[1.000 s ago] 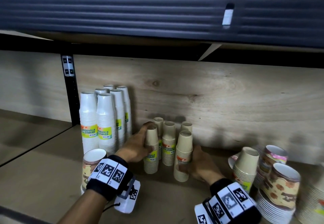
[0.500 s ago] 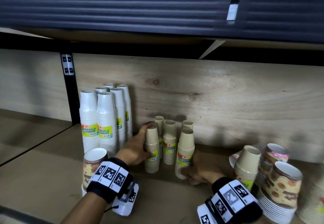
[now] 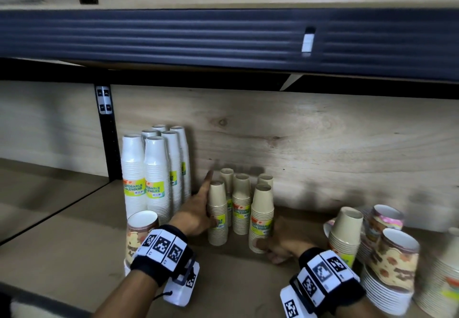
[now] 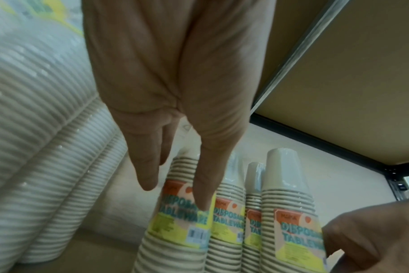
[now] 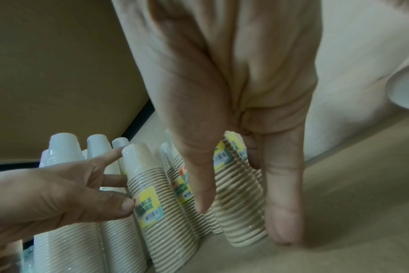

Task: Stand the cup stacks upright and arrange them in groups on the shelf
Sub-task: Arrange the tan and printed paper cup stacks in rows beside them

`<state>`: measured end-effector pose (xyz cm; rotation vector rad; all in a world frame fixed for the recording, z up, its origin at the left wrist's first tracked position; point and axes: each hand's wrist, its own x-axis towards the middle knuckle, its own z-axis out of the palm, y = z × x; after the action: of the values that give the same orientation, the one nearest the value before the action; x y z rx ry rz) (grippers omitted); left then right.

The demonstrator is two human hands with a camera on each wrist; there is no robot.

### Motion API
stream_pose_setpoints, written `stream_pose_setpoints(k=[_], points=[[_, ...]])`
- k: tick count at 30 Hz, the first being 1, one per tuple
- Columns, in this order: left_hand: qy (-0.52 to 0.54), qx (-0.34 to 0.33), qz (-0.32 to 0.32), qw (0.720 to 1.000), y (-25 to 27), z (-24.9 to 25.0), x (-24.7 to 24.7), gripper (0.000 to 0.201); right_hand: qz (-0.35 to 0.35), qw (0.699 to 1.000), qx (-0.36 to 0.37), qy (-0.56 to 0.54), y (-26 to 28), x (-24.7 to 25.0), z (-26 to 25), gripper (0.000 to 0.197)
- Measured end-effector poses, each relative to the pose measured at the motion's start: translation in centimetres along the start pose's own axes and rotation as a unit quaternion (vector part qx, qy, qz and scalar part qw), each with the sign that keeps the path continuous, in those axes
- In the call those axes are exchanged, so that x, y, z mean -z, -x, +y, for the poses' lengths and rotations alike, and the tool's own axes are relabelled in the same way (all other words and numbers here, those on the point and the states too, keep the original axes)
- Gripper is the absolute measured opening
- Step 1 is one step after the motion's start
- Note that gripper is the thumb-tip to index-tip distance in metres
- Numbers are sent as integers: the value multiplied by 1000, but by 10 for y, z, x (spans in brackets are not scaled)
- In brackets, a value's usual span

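Note:
Several beige cup stacks with yellow labels stand together mid-shelf against the wooden back wall. My left hand [image 3: 205, 209] touches the front-left beige stack [image 3: 217, 215] from its left side, with straight fingers, the index pointing up and the thumb on the label [image 5: 149, 205]. My right hand [image 3: 272, 245] grips the base of the front-right beige stack [image 3: 261, 220], which leans slightly left. In the right wrist view that stack [image 5: 239, 199] sits between my thumb and fingers, its bottom rim on the shelf board.
Tall white cup stacks [image 3: 154, 176] stand upright left of the beige group, beside a black post [image 3: 106, 141]. A patterned cup [image 3: 140, 228] stands in front of them. At right are a tilted beige stack [image 3: 345, 233], patterned cups [image 3: 397, 255] and stacked plates [image 3: 387, 293]. The upper shelf edge [image 3: 223, 41] hangs overhead.
My left hand's fingers have uncurled from the front-left stack, the index now pointing up. The front-right stack stands a little straighter in my right hand.

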<state>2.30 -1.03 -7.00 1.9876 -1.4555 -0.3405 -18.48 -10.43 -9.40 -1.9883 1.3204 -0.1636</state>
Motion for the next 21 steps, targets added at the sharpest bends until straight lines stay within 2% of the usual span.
stream_pose_setpoints(k=[2, 4, 7, 8, 10, 12, 16, 18, 21], points=[[-16, 0, 14, 1000, 5, 3, 3, 130, -6, 1000, 2, -7, 10, 2, -2, 23], [-26, 5, 28, 999, 12, 6, 6, 128, -10, 1000, -1, -4, 17, 1, -1, 29], [-46, 8, 49, 998, 22, 10, 10, 116, -19, 999, -9, 50, 30, -2, -4, 76], [-50, -2, 61, 997, 27, 11, 11, 109, -20, 995, -6, 93, 43, 1, -6, 80], [-53, -21, 77, 995, 36, 13, 12, 93, -6, 991, 13, 130, 63, 7, -11, 69], [-58, -25, 88, 994, 46, 18, 14, 80, 11, 993, 21, 118, 78, 12, -11, 61], [-96, -6, 123, 988, 67, 36, 11, 69, 80, 990, 34, 107, 96, 16, 0, 62], [-114, -2, 113, 987, 74, 54, 6, 69, 137, 985, 51, 88, 102, 23, 10, 52], [-104, -42, 73, 991, 77, 89, -9, 61, 202, 976, 62, 48, 119, 44, 26, 33]])
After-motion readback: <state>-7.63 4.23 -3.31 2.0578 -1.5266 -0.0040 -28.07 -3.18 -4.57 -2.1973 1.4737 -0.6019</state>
